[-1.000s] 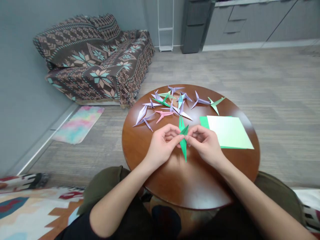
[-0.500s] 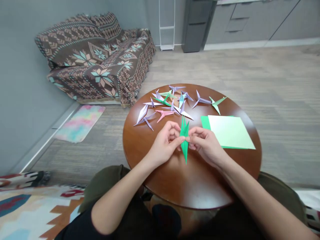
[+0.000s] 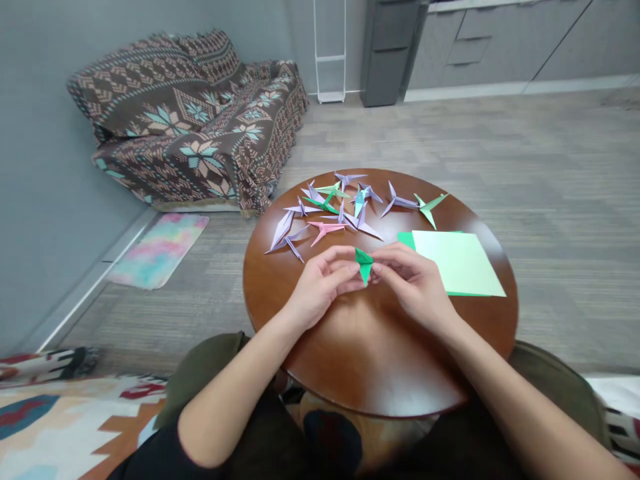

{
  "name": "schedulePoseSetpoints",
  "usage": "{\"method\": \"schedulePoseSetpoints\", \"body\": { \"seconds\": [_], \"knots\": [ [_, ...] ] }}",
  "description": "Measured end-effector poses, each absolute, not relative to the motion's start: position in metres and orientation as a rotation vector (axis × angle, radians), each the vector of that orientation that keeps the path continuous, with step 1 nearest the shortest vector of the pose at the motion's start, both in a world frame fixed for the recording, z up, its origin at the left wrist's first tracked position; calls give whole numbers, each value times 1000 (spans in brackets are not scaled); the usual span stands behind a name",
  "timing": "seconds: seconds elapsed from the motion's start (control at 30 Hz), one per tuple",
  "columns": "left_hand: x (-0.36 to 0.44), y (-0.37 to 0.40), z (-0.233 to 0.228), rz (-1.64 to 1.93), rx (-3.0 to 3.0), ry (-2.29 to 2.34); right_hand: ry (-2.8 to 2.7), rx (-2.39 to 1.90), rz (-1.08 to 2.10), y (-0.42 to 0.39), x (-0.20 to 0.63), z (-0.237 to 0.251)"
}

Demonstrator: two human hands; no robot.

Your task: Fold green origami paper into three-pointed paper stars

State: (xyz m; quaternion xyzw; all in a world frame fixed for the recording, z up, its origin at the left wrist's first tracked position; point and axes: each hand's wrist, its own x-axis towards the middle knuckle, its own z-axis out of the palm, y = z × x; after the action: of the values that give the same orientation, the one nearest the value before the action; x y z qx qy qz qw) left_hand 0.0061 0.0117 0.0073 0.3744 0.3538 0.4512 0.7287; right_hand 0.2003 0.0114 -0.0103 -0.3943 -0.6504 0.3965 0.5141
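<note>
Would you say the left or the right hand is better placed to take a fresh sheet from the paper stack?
Probably the right hand. It is nearer the paper stack on its side of the table, while the left hand is on the far side of the green folded piece that both hands pinch.
</note>
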Motion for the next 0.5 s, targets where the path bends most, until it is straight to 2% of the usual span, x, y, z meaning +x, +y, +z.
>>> {"method": "schedulePoseSetpoints", "body": {
  "seconds": [0.33, 0.5],
  "knots": [
    [6, 13, 0, 1039, 874, 850, -1464, -1026, 951, 5, 191, -12],
    [11, 9, 0, 1094, 1065, 859, -1599, -1052, 687, -1, 185, -11]
  ]
}}
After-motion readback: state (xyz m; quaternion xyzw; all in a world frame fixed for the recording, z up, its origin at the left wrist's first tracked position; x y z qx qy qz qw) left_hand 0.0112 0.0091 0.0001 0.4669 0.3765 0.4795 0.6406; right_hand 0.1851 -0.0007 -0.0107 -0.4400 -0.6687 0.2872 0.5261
